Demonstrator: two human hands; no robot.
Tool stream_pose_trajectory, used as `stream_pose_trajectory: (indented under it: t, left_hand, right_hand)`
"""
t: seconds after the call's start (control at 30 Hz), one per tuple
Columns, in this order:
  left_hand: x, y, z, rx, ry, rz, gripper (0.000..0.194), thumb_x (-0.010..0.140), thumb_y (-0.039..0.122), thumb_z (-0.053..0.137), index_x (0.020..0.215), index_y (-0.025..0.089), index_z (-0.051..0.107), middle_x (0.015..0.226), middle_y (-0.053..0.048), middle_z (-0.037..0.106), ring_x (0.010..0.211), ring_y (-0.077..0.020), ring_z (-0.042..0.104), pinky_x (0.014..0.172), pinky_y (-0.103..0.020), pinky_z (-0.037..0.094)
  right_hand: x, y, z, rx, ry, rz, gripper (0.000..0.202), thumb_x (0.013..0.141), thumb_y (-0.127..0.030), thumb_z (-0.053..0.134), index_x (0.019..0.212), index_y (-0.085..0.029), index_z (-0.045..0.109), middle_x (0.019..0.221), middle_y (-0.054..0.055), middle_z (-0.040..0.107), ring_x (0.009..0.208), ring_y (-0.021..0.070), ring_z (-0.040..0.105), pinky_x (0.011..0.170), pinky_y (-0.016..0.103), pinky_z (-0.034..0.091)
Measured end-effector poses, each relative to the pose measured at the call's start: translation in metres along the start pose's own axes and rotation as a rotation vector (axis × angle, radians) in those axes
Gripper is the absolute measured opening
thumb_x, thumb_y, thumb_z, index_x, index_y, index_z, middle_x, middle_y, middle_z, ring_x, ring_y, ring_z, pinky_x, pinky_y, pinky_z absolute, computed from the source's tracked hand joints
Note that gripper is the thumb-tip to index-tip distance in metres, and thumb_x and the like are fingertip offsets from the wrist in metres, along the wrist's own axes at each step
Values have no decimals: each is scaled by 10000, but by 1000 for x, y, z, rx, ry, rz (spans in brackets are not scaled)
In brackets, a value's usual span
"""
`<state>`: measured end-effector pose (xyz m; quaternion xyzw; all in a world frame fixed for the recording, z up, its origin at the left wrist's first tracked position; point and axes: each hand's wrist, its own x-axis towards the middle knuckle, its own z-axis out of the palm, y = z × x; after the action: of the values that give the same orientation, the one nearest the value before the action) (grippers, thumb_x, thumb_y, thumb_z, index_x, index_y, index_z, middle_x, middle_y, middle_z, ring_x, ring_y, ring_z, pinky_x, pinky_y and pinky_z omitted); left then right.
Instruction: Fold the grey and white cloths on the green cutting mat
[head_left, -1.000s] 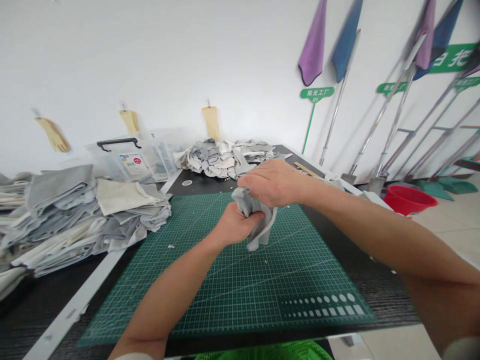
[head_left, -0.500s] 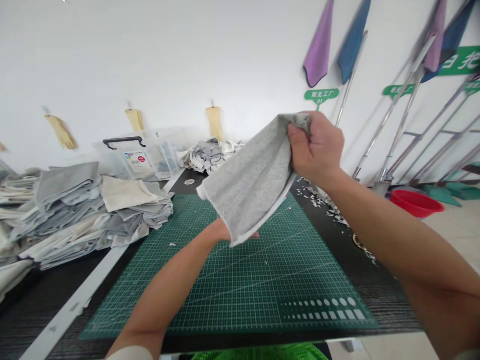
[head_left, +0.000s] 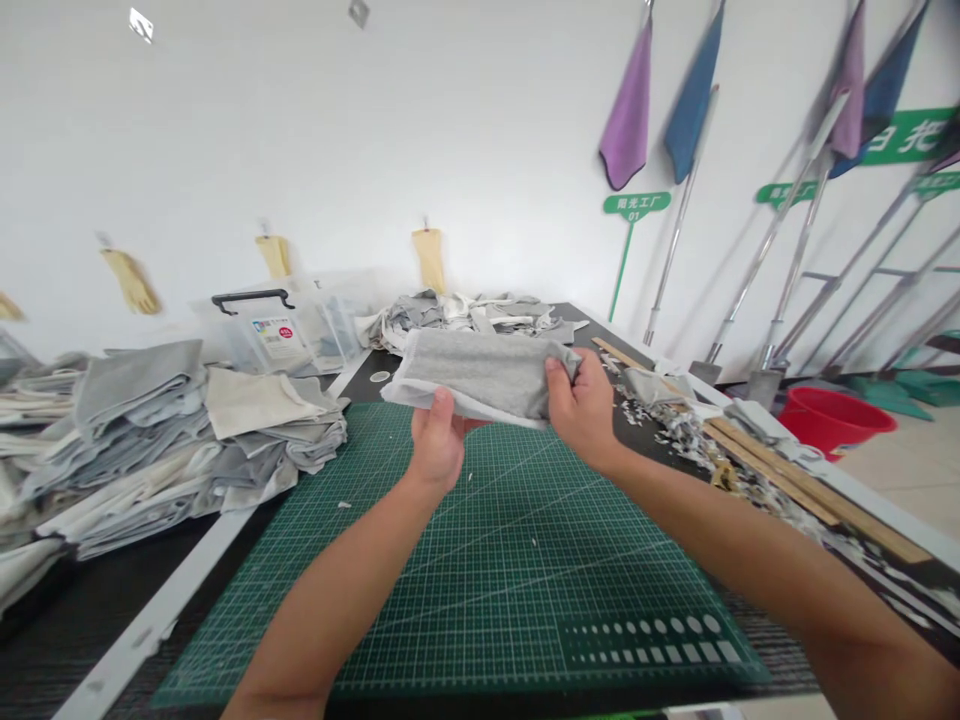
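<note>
A grey folded cloth [head_left: 487,370] with white edging is held up nearly level above the far part of the green cutting mat [head_left: 480,560]. My left hand [head_left: 439,440] grips its near edge toward the left, thumb on top and fingers underneath. At the cloth's right end, my right hand [head_left: 581,405] is closed round a bunched corner, the thumb pressed on the upper face. The fingers under the cloth are partly hidden.
Piled grey and cream cloths [head_left: 150,430] lie left of the mat, before a clear plastic box [head_left: 262,325]. A scrap heap [head_left: 465,315] is at the back. Wooden strips [head_left: 810,490] and shreds [head_left: 690,440] lie right; a red basin [head_left: 836,420] stands beyond.
The cloth has come down from a tilted, hanging position to nearly level. My right hand moved down and left; my left hand, formerly behind the cloth, now grips its near edge.
</note>
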<state>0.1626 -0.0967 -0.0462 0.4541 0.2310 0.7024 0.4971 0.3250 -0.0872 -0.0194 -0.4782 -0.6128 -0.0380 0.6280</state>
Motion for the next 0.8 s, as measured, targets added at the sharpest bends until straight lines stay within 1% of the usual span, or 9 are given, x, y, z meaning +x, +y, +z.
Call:
stream_pose_trajectory:
  t: [0.13, 0.23, 0.33, 0.47, 0.53, 0.6, 0.67, 0.7, 0.8]
  left_hand:
    - [-3, -4, 6, -30, 99, -78, 466, 735, 400, 647, 1133, 229, 474, 1076, -63, 595, 897, -186, 611, 673, -291, 520]
    - [-4, -7, 6, -30, 161, -85, 483, 690, 312, 692, 1114, 253, 468, 1057, -31, 605, 902, -166, 607, 692, -282, 513]
    - [-3, -9, 5, 9, 189, -79, 460, 669, 247, 683, 1077, 246, 471, 1014, -12, 618, 894, -158, 610, 712, -286, 509]
    - [1, -12, -1, 89, 197, -47, 374, 657, 142, 610, 1013, 203, 512, 966, -23, 630, 947, -180, 603, 798, -319, 487]
    - [6, -10, -5, 112, 211, -32, 353, 651, 126, 582, 995, 188, 531, 940, -30, 636, 926, -189, 609, 805, -333, 481]
    - [12, -5, -9, 123, 219, -18, 347, 645, 119, 571, 985, 183, 544, 926, -27, 641, 874, -185, 618, 785, -331, 482]
    - [16, 3, -13, 147, 178, -12, 340, 631, 104, 572, 962, 178, 558, 909, -21, 647, 830, -177, 620, 767, -321, 481]
    - [17, 7, -14, 171, 136, -17, 330, 623, 98, 579, 944, 174, 567, 896, -19, 651, 812, -174, 620, 760, -315, 479]
    - [16, 18, -13, 299, -83, -76, 286, 624, 124, 624, 907, 166, 597, 858, -20, 662, 780, -174, 614, 742, -303, 474]
  right_hand:
    - [-33, 9, 12, 77, -11, 207, 182, 858, -371, 444, 852, -192, 475, 775, 19, 547, 723, 182, 507, 670, 311, 400]
    - [-48, 12, 15, 120, -10, 281, 166, 861, -370, 442, 836, -206, 452, 751, 4, 517, 709, 182, 493, 655, 309, 402]
    - [-58, 11, 15, 147, 5, 308, 142, 863, -362, 435, 838, -222, 441, 756, 6, 499, 711, 188, 483, 654, 318, 408]
    - [-73, 10, 12, 234, -4, 318, 123, 856, -363, 438, 872, -242, 443, 791, 22, 513, 738, 206, 497, 672, 342, 432]
    - [-83, 11, 8, 322, -53, 309, 129, 842, -370, 455, 890, -250, 456, 803, 22, 526, 735, 208, 511, 667, 346, 449]
    - [-92, 15, 4, 459, -149, 301, 175, 812, -385, 499, 924, -254, 472, 831, 26, 549, 742, 208, 537, 658, 345, 468]
    - [-97, 17, 0, 653, -295, 299, 293, 772, -416, 551, 1004, -250, 482, 927, 54, 582, 822, 223, 571, 694, 358, 485]
    - [-97, 18, -2, 754, -362, 303, 368, 754, -435, 571, 1056, -246, 478, 999, 75, 590, 885, 236, 579, 730, 372, 488]
    - [-89, 19, 0, 965, -512, 354, 520, 740, -474, 592, 1180, -237, 451, 1144, 115, 580, 1000, 253, 577, 826, 421, 471]
